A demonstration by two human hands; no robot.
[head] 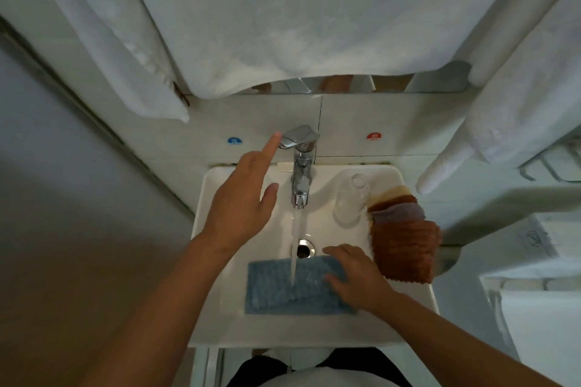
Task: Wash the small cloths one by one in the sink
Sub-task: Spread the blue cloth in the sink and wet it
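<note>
Head view: a blue cloth (295, 287) lies spread in the sink (220, 317), the tap's stream (297, 239) striking its middle. The right hand (355, 276) pinches its right edge, fingers curled over the fabric. The left hand (243, 198) is relaxed, 1 extended finger touching the tap lever (298, 136). More cloths (405, 242) are piled on the sink's right rim beside a clear cup (350, 198). Soaked, the cloth will likely be limp and heavier; gathering it by 2 edges or bunching the middle seems best.
</note>
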